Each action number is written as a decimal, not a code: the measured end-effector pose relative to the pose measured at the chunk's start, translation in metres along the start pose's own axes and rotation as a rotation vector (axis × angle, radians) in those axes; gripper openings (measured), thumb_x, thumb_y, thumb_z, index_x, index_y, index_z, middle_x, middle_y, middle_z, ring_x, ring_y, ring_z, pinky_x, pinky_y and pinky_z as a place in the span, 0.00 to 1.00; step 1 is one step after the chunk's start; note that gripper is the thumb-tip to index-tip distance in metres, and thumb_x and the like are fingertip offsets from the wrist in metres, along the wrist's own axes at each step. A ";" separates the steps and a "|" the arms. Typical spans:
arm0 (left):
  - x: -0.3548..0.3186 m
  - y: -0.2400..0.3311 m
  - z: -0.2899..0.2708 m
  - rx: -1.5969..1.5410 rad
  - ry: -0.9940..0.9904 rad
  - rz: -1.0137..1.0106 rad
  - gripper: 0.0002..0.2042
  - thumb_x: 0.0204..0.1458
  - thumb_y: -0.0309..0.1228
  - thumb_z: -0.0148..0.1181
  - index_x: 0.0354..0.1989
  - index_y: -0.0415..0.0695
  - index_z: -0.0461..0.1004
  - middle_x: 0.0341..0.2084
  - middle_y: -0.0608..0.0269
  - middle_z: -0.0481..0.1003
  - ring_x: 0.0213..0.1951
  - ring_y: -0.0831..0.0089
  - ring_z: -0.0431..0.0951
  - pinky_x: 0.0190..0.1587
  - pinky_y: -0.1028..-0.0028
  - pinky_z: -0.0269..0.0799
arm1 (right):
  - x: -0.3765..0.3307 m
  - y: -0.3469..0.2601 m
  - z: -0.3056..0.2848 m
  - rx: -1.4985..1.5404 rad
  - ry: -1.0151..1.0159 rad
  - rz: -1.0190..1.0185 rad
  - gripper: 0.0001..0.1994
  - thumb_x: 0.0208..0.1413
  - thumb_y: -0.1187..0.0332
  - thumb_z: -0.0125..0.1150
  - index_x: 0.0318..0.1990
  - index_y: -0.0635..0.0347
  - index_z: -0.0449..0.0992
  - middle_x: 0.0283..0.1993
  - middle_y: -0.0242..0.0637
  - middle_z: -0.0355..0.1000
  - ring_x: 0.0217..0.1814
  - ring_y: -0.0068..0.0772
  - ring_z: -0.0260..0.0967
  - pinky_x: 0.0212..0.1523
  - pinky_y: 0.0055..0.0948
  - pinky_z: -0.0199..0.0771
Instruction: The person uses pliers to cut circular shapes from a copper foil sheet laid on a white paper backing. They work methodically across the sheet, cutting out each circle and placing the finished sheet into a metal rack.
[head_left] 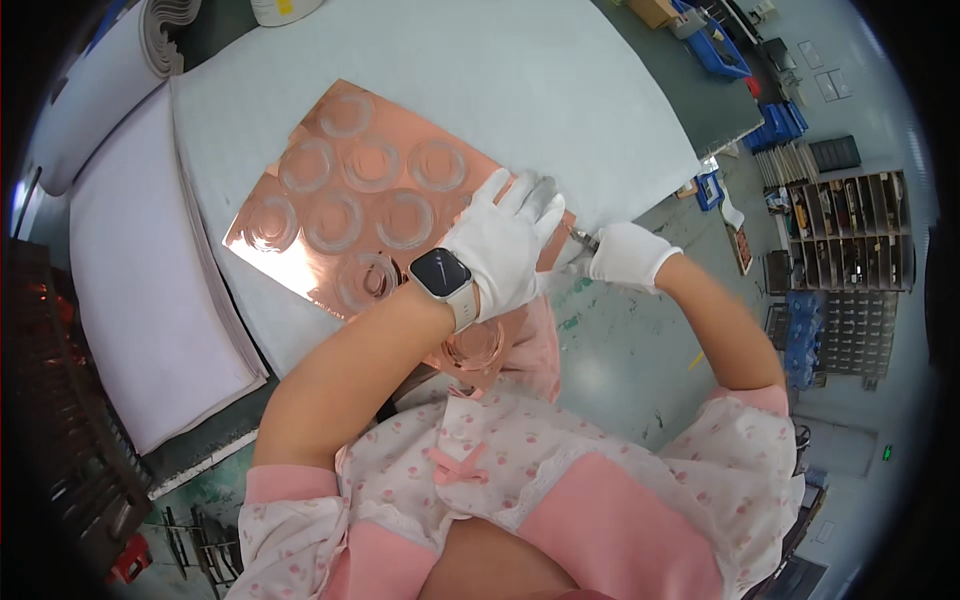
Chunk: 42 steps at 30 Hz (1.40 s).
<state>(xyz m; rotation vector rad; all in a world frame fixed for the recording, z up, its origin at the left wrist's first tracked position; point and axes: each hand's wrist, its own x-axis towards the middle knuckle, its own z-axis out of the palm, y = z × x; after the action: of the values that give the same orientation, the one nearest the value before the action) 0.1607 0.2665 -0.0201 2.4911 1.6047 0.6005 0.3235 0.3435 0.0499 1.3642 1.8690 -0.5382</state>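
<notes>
A thin, shiny copper-coloured sheet [290,262] lies askew on the pale table covering, with clear ring-shaped discs [345,165] set in rows over it. My left hand [505,240], in a white glove, rests flat on the sheet's right part with its fingers stretched toward the far edge. Just beyond the sheet's right corner, my white-gloved right hand [628,256] is closed around a small metal tool [583,238]. The tool's tip meets the sheet's edge; its exact kind is hidden by the fingers. A smartwatch [440,273] sits on my left wrist.
White sheeting [150,270] is stacked at the left, below a thick roll [110,90]. A white tub [285,8] stands at the back. Past the table's right side are blue bins [722,50], a shelving rack [850,232] and green floor [620,370].
</notes>
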 end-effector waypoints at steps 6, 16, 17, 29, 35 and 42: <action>0.000 -0.002 0.003 -0.026 0.015 -0.007 0.35 0.54 0.56 0.43 0.58 0.37 0.60 0.56 0.44 0.62 0.61 0.54 0.58 0.64 0.58 0.45 | 0.014 0.016 0.009 0.185 -0.052 -0.058 0.17 0.51 0.57 0.58 0.22 0.63 0.71 0.13 0.36 0.66 0.13 0.30 0.63 0.18 0.31 0.64; -0.001 0.001 0.003 -0.023 -0.030 -0.019 0.35 0.53 0.56 0.44 0.58 0.37 0.59 0.58 0.46 0.60 0.62 0.56 0.57 0.64 0.58 0.44 | 0.022 0.024 0.015 0.312 -0.065 -0.175 0.13 0.49 0.65 0.51 0.20 0.66 0.72 0.12 0.39 0.67 0.13 0.30 0.63 0.19 0.30 0.64; -0.001 0.000 0.004 -0.016 -0.025 -0.009 0.35 0.53 0.56 0.44 0.58 0.37 0.59 0.58 0.46 0.60 0.62 0.56 0.56 0.64 0.58 0.44 | 0.023 0.026 0.019 0.367 -0.066 -0.201 0.13 0.48 0.65 0.51 0.20 0.66 0.72 0.12 0.39 0.67 0.14 0.31 0.64 0.19 0.29 0.63; -0.003 0.011 -0.007 0.103 -0.056 -0.089 0.34 0.51 0.54 0.47 0.59 0.39 0.58 0.59 0.47 0.58 0.62 0.52 0.54 0.63 0.56 0.46 | -0.002 0.054 0.013 0.714 -0.086 -0.124 0.16 0.51 0.57 0.61 0.25 0.62 0.71 0.21 0.33 0.71 0.22 0.25 0.69 0.23 0.25 0.67; -0.028 0.070 -0.005 0.387 -0.136 -0.350 0.25 0.49 0.36 0.52 0.57 0.42 0.61 0.55 0.51 0.60 0.55 0.52 0.61 0.49 0.57 0.61 | -0.024 0.059 0.027 1.076 -0.072 -0.327 0.15 0.51 0.57 0.64 0.28 0.61 0.72 0.26 0.35 0.72 0.29 0.27 0.70 0.30 0.25 0.69; -0.035 0.107 -0.066 0.250 -0.417 -0.568 0.11 0.47 0.36 0.55 0.27 0.39 0.75 0.32 0.54 0.74 0.31 0.61 0.74 0.26 0.66 0.65 | -0.001 0.040 0.007 1.795 0.205 -0.645 0.11 0.57 0.67 0.56 0.38 0.68 0.70 0.29 0.42 0.70 0.32 0.42 0.70 0.41 0.43 0.73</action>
<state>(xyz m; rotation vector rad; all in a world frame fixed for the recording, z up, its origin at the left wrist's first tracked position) 0.2136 0.1820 0.0637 1.9500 2.1472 -0.1870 0.3627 0.3517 0.0500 1.6331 1.7426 -2.9330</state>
